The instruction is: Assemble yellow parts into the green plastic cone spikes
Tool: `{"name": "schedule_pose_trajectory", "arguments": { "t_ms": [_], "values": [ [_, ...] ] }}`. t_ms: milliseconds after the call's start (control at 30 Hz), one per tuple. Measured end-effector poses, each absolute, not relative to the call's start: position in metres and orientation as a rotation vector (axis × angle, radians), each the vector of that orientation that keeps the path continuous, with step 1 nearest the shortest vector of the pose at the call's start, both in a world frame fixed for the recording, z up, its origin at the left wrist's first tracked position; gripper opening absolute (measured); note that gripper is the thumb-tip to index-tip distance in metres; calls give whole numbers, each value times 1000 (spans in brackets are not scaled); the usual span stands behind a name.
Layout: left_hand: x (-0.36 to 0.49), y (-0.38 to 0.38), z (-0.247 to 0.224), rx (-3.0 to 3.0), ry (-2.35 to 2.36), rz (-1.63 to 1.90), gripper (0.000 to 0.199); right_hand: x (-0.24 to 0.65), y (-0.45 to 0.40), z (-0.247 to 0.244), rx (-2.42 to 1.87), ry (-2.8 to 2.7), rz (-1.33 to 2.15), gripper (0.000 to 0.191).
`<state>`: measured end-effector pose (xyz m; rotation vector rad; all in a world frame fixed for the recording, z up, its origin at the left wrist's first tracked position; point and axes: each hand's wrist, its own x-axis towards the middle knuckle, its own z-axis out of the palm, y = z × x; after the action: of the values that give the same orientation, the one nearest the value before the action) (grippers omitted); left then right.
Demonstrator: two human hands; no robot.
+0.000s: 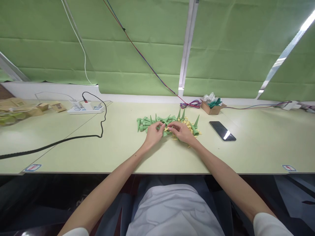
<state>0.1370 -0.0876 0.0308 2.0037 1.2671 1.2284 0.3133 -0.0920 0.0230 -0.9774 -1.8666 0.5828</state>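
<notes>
My left hand [155, 134] and my right hand [182, 132] meet over a heap of small parts, each with its thumb and fingers pinched together. A small yellow plastic piece [166, 129] shows between the two sets of fingertips, and both appear to grip it. Pale green plastic cone-shaped spikes [145, 124] lie piled behind and beside my left hand, some pointing upward. Small yellow pieces [189, 126] are heaped behind and around my right hand, with a green spike [196, 122] standing among them. My fingers hide part of the heap.
A black phone [222, 130] lies to the right. Behind it stands a small cardboard box [212, 108] holding plastic wrap and green material, near bundled wires [190, 104]. At left are a white power strip [86, 109], a black cable [73, 138] and cardboard pieces [22, 106].
</notes>
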Motion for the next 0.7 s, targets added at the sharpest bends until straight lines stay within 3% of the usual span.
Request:
{"name": "schedule_pose_trajectory", "arguments": {
  "t_ms": [267,533,700],
  "values": [
    [137,-90,30,2044,1218,1225,29,314,-91,21,-1000,-1881,594,23],
    [138,-94,33,2045,1190,1185,30,313,-91,22,-1071,-1926,424,48],
    [138,-95,33,2060,1183,1184,29,315,-90,20,-1093,-1939,393,51]
  ]
}}
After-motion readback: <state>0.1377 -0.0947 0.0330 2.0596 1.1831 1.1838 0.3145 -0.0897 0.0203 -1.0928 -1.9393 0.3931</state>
